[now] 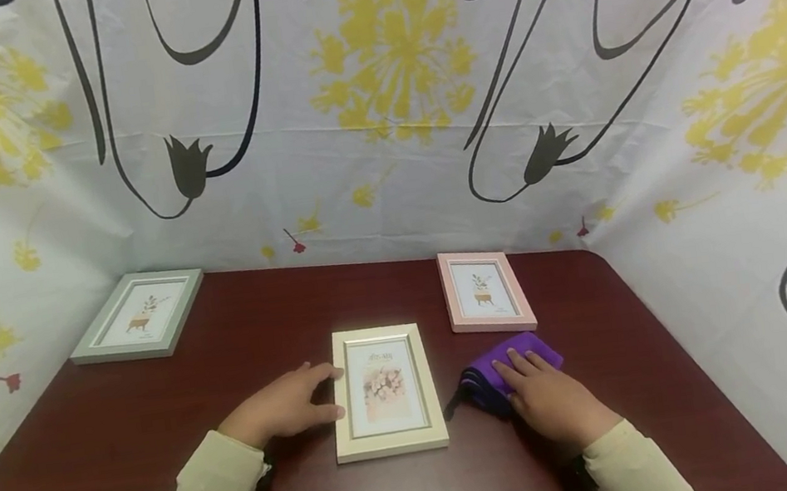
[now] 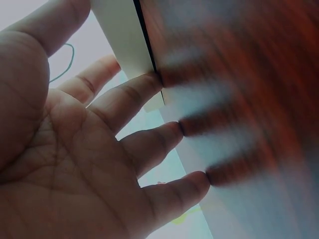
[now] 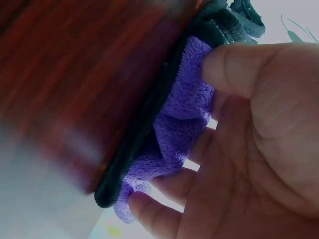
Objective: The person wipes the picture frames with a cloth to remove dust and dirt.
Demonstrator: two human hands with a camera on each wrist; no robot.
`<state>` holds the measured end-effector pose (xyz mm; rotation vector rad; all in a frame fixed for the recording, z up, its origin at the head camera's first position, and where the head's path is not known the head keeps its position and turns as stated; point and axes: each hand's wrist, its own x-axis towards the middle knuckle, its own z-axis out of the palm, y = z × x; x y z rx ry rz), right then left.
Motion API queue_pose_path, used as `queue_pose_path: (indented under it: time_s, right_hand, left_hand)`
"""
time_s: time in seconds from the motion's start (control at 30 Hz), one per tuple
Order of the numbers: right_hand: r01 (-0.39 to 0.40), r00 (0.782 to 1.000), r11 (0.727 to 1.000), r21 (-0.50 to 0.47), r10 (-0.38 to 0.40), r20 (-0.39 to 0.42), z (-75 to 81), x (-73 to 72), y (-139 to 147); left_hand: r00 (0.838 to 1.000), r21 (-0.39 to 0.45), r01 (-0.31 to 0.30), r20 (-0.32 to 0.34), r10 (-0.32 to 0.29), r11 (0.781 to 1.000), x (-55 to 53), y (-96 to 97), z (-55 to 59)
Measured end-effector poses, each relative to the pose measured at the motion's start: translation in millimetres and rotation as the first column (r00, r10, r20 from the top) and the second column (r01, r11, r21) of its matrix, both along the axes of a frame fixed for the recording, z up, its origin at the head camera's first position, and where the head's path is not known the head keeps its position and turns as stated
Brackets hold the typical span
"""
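Pointing away lengthwise (roughly): cream frame (image 1: 385, 391)

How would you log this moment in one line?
left hand: touching left edge of cream frame | right hand: on purple cloth | pink frame: beyond cloth | grey-green frame: far left

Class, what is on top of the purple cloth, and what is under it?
The right hand lies on top of the purple cloth. Dark red tabletop shows around it, but whatever is directly beneath is covered and cannot be seen.
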<state>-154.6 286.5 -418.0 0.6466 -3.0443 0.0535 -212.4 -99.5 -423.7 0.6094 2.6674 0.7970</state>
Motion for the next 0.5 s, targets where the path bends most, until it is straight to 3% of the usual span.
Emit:
queue_pose_path:
  time_s: [0.17,0.5]
  right_hand:
    - [-0.012,1.0,1.0,-0.005,0.012,0.008,0.7,-1.0,-1.5]
    - [0.085,0.995,0.996,0.035,-0.086,0.042,3.2,-5.8,-9.4]
  left_hand:
    - [1.0,-0.003,-0.005,0.01,0.005,1.0,0.8,-1.2,0.2]
    - [1.0,-0.052,-0.006,0.003,0.006,0.999,5.3,2.8,1.0]
